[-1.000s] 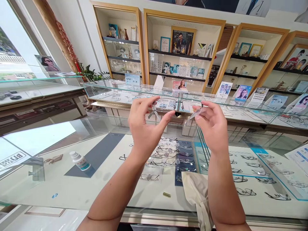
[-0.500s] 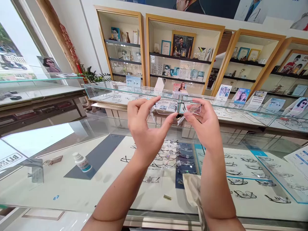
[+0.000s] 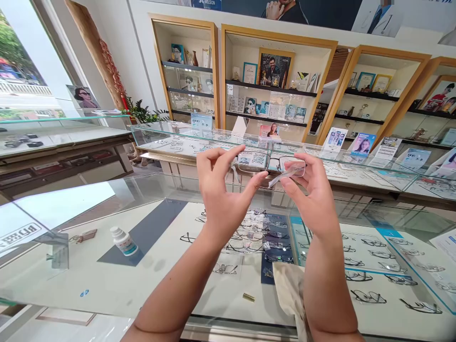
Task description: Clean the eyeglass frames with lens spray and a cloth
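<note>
A pair of thin-rimmed eyeglasses (image 3: 254,161) is held up in front of me, above the glass counter. My left hand (image 3: 225,190) has its index finger at the top of the left lens and its thumb below, near the bridge. At the other end, my right hand (image 3: 315,194) pinches the right lens area between thumb and fingers. Whitish, see-through sleeves show on the temples, one of them (image 3: 281,178) close to my right thumb. A beige cloth (image 3: 289,287) lies on the counter beside my right forearm.
Below my hands is a glass display counter (image 3: 167,294) with several eyeglass frames (image 3: 368,297) inside. A white bottle (image 3: 124,241) and a small gold-coloured piece (image 3: 248,297) are at the counter. Another glass showcase (image 3: 171,137) and wooden shelves (image 3: 219,71) stand beyond.
The eyeglasses and both hands appear slightly farther right and lower. The glasses have turned a little, and the sleeved temple near my right thumb shows more. The whole view has shifted slightly.
</note>
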The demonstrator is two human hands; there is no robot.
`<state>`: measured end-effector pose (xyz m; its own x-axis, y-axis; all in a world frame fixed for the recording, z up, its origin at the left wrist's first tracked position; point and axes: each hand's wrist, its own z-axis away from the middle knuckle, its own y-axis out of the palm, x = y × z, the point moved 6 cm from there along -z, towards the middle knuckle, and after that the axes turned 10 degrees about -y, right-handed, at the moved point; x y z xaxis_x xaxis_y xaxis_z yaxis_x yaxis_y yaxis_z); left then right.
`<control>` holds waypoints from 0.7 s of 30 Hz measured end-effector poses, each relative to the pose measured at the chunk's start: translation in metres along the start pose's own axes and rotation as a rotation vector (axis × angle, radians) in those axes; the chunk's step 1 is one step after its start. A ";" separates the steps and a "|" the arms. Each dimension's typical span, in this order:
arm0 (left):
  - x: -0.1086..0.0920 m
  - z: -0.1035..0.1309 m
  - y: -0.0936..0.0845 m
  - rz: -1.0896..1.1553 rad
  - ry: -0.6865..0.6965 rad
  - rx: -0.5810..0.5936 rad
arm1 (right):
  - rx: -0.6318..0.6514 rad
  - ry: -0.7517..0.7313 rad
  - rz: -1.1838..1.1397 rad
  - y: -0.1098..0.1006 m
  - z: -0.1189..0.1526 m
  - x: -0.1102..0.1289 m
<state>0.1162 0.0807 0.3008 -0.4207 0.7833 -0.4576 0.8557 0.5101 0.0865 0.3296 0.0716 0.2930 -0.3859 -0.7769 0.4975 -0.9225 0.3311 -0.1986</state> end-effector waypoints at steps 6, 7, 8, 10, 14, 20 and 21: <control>0.019 -0.007 0.007 0.063 -0.056 0.076 | 0.033 -0.108 0.133 0.001 -0.001 0.009; 0.022 -0.007 0.009 0.082 -0.054 0.081 | 0.031 -0.119 0.146 0.001 -0.001 0.010; 0.024 -0.007 0.010 0.101 -0.050 0.081 | 0.029 -0.127 0.156 0.002 -0.001 0.010; 0.027 -0.007 0.012 0.127 -0.036 0.074 | 0.023 -0.138 0.165 0.003 -0.002 0.009; 0.031 -0.005 0.016 0.161 -0.035 0.059 | 0.014 -0.157 0.168 0.005 -0.003 0.005; 0.038 -0.003 0.020 0.203 -0.048 0.019 | 0.015 -0.181 0.186 0.008 -0.004 0.002; 0.038 -0.003 0.020 0.204 -0.038 0.013 | 0.013 -0.181 0.193 0.008 -0.004 0.002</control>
<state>0.1164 0.1218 0.2876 -0.2264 0.8559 -0.4650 0.9259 0.3373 0.1700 0.3215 0.0753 0.2957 -0.5496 -0.7832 0.2908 -0.8310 0.4766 -0.2868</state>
